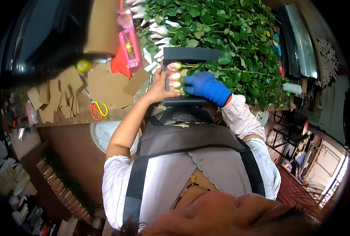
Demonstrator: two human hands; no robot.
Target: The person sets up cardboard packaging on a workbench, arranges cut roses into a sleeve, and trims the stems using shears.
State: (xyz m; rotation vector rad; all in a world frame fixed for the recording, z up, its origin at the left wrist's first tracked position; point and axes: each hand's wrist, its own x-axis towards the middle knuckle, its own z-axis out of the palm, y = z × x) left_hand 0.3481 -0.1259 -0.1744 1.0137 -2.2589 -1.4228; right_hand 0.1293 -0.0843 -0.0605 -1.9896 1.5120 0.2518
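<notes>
Several pale pink roses (175, 76) lie in a row with their heads to the left, inside a dark ribbed holder (190, 54). My bare left hand (159, 87) is at the left end of the row, thumb and fingers spread along the flower heads. A blue knitted glove covers my right hand (200, 84). Its fingertips close on a rose just behind the head, and the stem under the glove is hidden. Brown cardboard (184, 72) shows beneath the blooms.
Leafy rose stems (238, 47) are heaped at the back right, with white-wrapped heads (159, 30) along their left. Scissors (99, 110), cardboard pieces (110, 88) and a pink tape dispenser (129, 49) lie at left. A basin (108, 135) stands below the table edge.
</notes>
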